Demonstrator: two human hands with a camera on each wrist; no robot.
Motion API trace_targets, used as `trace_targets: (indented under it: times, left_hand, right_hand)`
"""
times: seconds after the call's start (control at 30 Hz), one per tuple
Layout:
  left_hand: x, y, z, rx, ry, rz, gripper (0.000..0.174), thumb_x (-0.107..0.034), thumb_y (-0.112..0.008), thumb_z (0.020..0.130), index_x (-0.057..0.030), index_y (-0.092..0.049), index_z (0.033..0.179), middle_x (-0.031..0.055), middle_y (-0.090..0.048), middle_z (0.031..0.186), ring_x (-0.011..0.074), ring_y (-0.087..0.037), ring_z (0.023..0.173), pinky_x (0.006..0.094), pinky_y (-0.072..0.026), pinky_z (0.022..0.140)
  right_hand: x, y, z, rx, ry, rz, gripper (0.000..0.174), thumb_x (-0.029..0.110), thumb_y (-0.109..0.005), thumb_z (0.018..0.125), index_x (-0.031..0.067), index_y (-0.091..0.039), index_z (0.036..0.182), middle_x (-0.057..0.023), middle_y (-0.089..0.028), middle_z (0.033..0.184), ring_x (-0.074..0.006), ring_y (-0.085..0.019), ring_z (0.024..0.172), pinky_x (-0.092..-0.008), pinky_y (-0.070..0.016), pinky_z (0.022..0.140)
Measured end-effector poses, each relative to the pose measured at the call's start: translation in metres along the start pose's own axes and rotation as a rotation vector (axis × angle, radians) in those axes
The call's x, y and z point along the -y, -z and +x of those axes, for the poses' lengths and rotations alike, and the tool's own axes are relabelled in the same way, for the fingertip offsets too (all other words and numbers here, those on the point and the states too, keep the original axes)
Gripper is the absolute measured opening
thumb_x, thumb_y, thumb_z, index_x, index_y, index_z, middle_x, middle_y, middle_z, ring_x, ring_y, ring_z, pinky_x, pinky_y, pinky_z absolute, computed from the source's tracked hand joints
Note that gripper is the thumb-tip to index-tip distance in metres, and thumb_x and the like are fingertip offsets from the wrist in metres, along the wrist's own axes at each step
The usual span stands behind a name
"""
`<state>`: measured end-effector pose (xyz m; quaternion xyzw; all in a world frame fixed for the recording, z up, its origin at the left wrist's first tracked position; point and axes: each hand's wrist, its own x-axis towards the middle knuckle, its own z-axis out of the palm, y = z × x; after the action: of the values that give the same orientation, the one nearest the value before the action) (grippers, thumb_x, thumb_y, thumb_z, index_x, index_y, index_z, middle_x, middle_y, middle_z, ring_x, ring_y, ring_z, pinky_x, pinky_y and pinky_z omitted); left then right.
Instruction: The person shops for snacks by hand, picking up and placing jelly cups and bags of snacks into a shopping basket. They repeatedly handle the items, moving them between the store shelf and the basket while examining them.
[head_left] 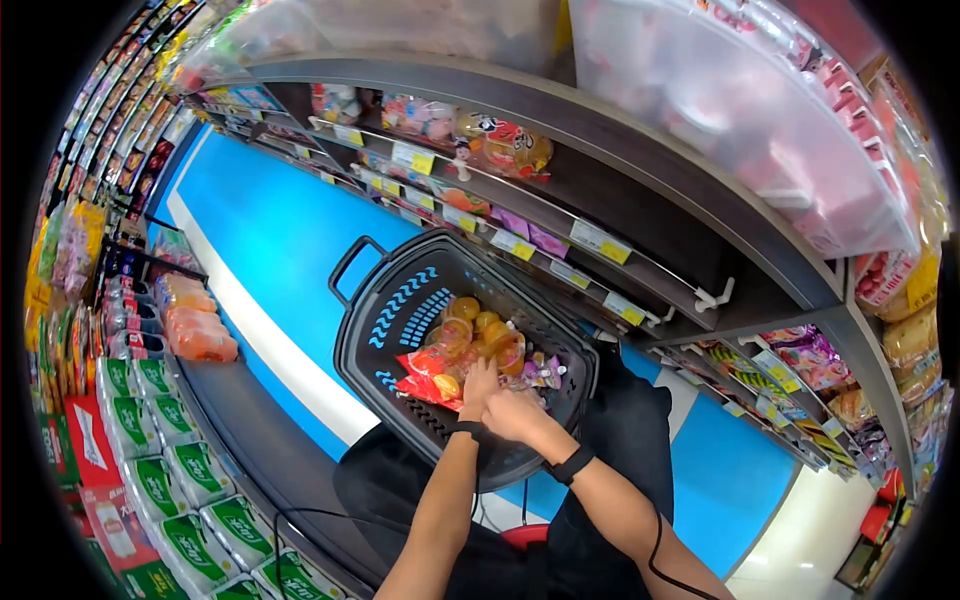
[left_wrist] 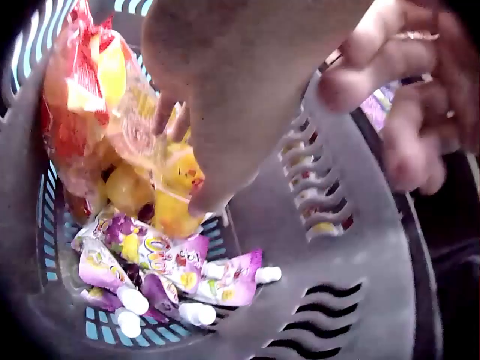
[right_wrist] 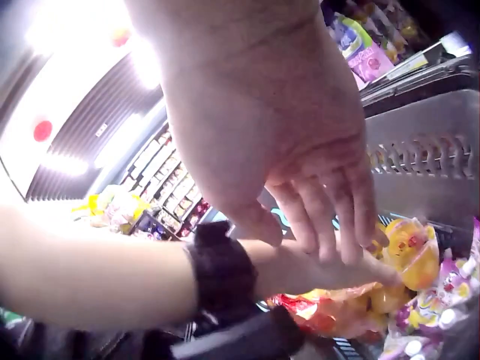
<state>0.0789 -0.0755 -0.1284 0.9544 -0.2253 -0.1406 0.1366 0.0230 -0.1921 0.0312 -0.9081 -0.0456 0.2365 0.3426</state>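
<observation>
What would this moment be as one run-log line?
left hand: at yellow pack, grip unclear | right hand: open, beside left | basket: also red bag, white-capped purple pouches

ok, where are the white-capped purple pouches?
The pouches lie lower left in the left wrist view, in the basket beside the yellow packs; head view: right of them.

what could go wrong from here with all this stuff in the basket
The purple-and-white pouches lie loosely piled right beside the left hand, so a heavy press might squeeze one or loosen a white cap. The clear wrap on the yellow packs looks thin and could tear if tugged. The black cable by the right forearm might also snag on the basket.
</observation>
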Motion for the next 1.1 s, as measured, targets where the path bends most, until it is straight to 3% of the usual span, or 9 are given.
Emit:
trace_targets:
  times: [0.13,0.17,0.23,0.33,0.47,0.67,0.7,0.8,1.1]
  left_hand:
    - [-0.003,-0.035,0.027,-0.13,0.039,0.089,0.051,-0.009,-0.06,0.077,-0.0017,-0.048,0.125,0.0167,-0.053,0.114,0.0352,-0.054,0.105,0.0408,-0.0465,0.09]
    - [0.0,-0.042,0.034,-0.109,0.081,0.091,0.051,-0.008,-0.06,0.077,-0.0008,-0.048,0.126,0.0167,-0.053,0.114,0.0347,-0.054,0.105,0.0401,-0.0467,0.089]
    - [0.0,-0.041,0.042,-0.095,0.098,0.102,0.049,-0.003,-0.056,0.078,0.0015,-0.046,0.126,0.0163,-0.053,0.111,0.0335,-0.054,0.103,0.0387,-0.0487,0.083]
    - [-0.005,-0.036,0.054,-0.156,0.12,0.1,0.049,-0.009,-0.059,0.079,0.0019,-0.046,0.125,0.0159,-0.053,0.11,0.0334,-0.054,0.102,0.0396,-0.0492,0.081]
    - [-0.018,-0.019,0.049,-0.254,-0.032,0.175,0.052,-0.024,-0.065,0.079,0.0014,-0.048,0.122,0.0148,-0.054,0.108,0.032,-0.055,0.099,0.0395,-0.0488,0.081]
    - [-0.006,-0.045,0.047,0.022,-0.177,0.193,0.033,-0.016,-0.061,0.08,-0.0013,-0.053,0.108,0.0125,-0.058,0.097,0.0293,-0.058,0.095,0.038,-0.0499,0.081]
    - [-0.011,-0.053,0.046,-0.015,-0.175,0.226,0.02,-0.011,-0.057,0.079,-0.0033,-0.056,0.098,0.0114,-0.059,0.094,0.0276,-0.059,0.093,0.0366,-0.051,0.078]
    - [-0.028,-0.065,0.042,-0.103,-0.034,0.227,0.014,-0.011,-0.056,0.08,-0.0048,-0.057,0.093,0.0112,-0.058,0.092,0.0271,-0.058,0.092,0.0357,-0.0518,0.077]
    - [-0.023,-0.048,0.049,-0.177,-0.15,0.377,0.01,-0.015,-0.056,0.081,-0.0107,-0.061,0.088,0.0062,-0.059,0.09,0.0246,-0.059,0.089,0.0363,-0.0511,0.07]
  right_hand:
    - [-0.003,0.009,0.002,-0.121,0.002,-0.053,0.022,0.018,-0.057,0.079,0.0024,-0.067,0.09,-0.0215,-0.068,0.083,-0.0358,-0.068,0.078,-0.046,-0.0545,0.07]
    - [0.0,0.011,-0.003,-0.241,0.106,0.015,0.021,0.017,-0.058,0.079,0.0017,-0.066,0.091,-0.0206,-0.068,0.082,-0.0345,-0.068,0.076,-0.0446,-0.0546,0.068]
    - [0.007,0.017,-0.007,-0.059,0.076,0.027,0.026,0.02,-0.056,0.084,0.0014,-0.06,0.101,-0.0192,-0.066,0.087,-0.0363,-0.066,0.081,-0.047,-0.0522,0.072]
    - [0.008,0.018,-0.012,-0.032,0.123,0.082,0.027,0.022,-0.057,0.085,-0.0003,-0.058,0.099,-0.0177,-0.065,0.088,-0.0366,-0.065,0.081,-0.0455,-0.0529,0.072]
    - [0.007,0.019,-0.012,-0.063,0.133,0.078,0.025,0.022,-0.057,0.086,-0.0005,-0.058,0.098,-0.0172,-0.065,0.088,-0.0369,-0.064,0.082,-0.0453,-0.0529,0.072]
    - [0.008,0.022,-0.015,-0.036,0.124,0.109,0.025,0.02,-0.056,0.087,-0.0008,-0.057,0.1,-0.0176,-0.065,0.089,-0.0358,-0.064,0.084,-0.0445,-0.053,0.072]
    - [0.007,0.021,-0.015,-0.039,0.124,0.11,0.025,0.02,-0.056,0.087,-0.0008,-0.057,0.1,-0.0176,-0.065,0.089,-0.0356,-0.064,0.084,-0.0444,-0.053,0.072]
    - [0.004,0.017,-0.016,-0.034,0.127,0.124,0.024,0.02,-0.055,0.088,-0.001,-0.057,0.099,-0.0177,-0.065,0.089,-0.0353,-0.065,0.085,-0.0445,-0.0529,0.072]
    - [0.002,0.019,-0.016,0.004,0.115,0.175,0.028,0.02,-0.054,0.088,-0.0031,-0.058,0.103,-0.0189,-0.066,0.094,-0.0361,-0.064,0.087,-0.0443,-0.0522,0.076]
